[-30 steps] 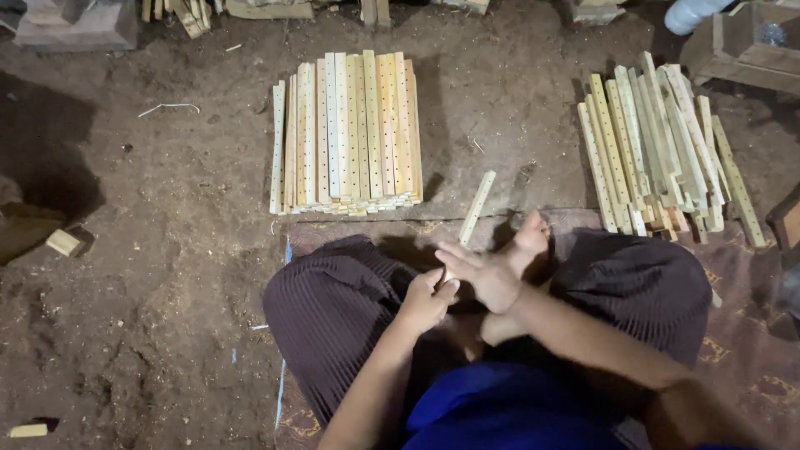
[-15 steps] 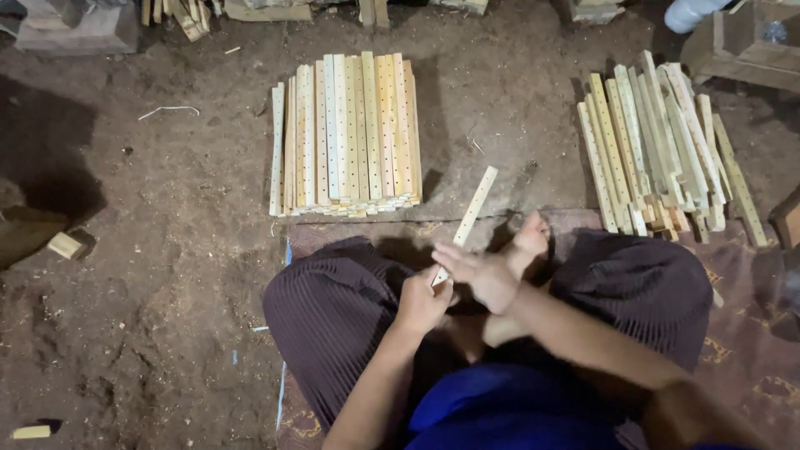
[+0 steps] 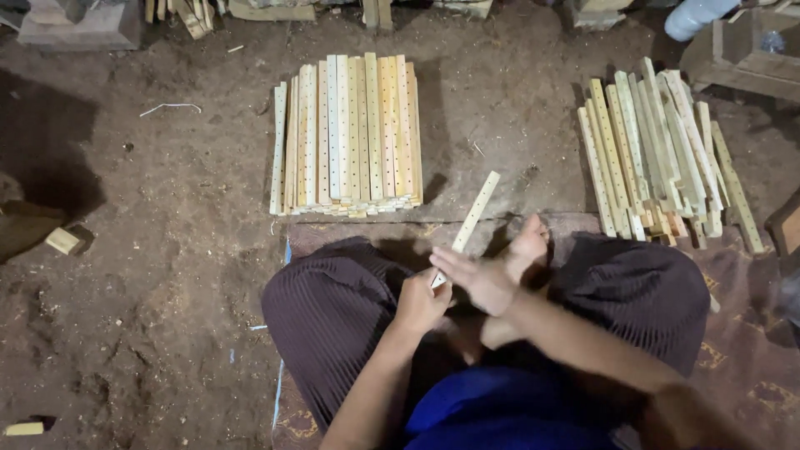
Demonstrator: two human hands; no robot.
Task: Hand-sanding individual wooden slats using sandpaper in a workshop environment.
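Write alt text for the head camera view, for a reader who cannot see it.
A person seated cross-legged on a dirt floor holds the near end of a pale wooden strip in the left hand, the right hand flat beside it. A neat stack of hole-drilled strips lies ahead; a looser pile lies to the right.

Blue top, dark pinstriped wrap on legs, arms & feet bare.

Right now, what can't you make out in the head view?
- Near end of the wooden strip: hidden inside the left hand.
- Right hand: motion-blurred, finger contact with the strip unclear.
- Right forearm: cut off by the bottom edge.
- Lower layers of the holed strip stack: covered by the top layer.
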